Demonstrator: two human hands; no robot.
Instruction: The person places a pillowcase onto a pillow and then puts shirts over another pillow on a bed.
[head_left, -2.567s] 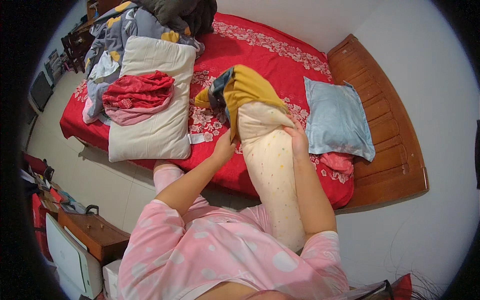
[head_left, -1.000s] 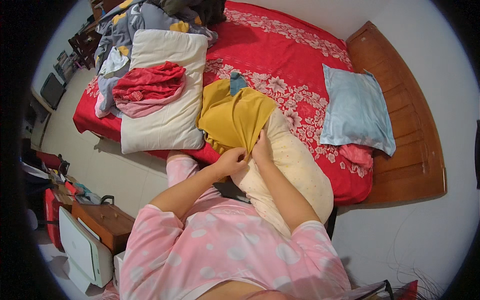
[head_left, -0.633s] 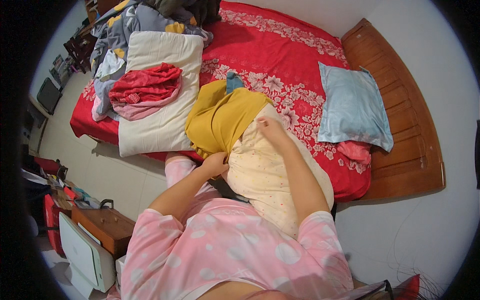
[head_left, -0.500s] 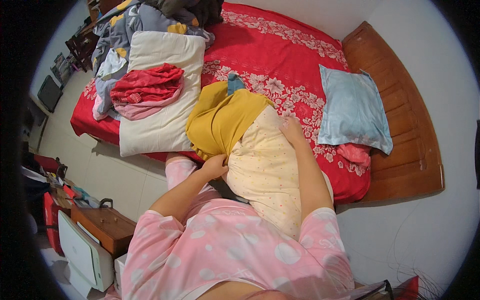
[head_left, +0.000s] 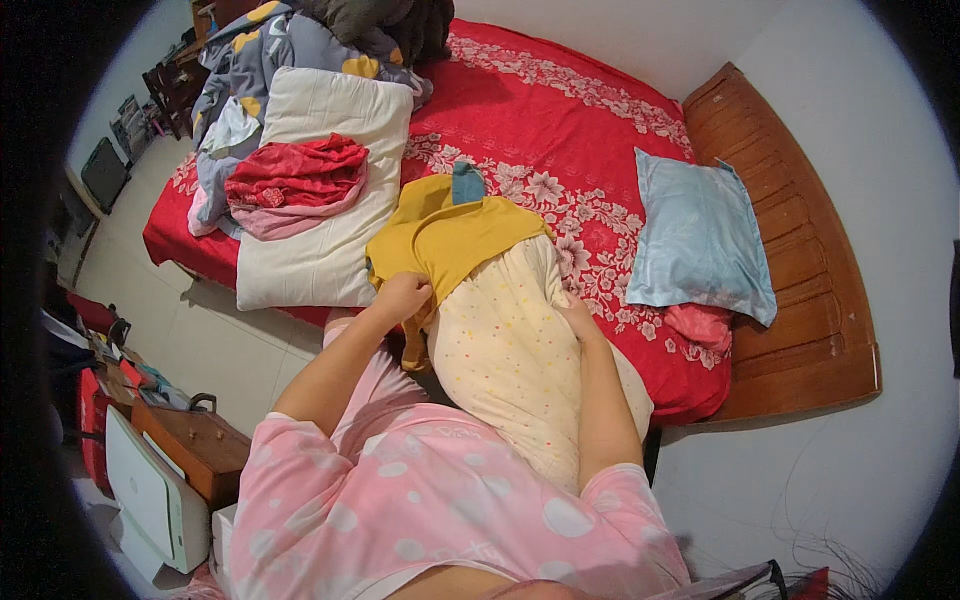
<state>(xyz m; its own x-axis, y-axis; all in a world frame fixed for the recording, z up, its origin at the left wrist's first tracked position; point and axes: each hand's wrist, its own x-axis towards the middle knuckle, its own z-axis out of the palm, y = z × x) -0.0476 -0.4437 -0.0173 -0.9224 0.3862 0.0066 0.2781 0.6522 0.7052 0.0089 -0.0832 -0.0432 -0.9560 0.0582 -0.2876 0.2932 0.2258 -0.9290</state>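
1. Left hand point(head_left: 403, 297) is closed on the near edge of the yellow cover point(head_left: 455, 240); the right hand point(head_left: 579, 318) lies against the right side of the speckled pillow point(head_left: 510, 330), its grip impossible to tell.
2. That bulky pillow, spanning the near edge of the red bed point(head_left: 560, 110), could slide nearer and drop if the right hand's support slackens.
3. Draped over the pillow's far end, the cover might twist or slip off if pulled from the left alone.
4. Pillow: plump, cream, dotted with coloured specks. Cover: mustard, loosely folded, with a small teal patch point(head_left: 467, 184) at its far side.
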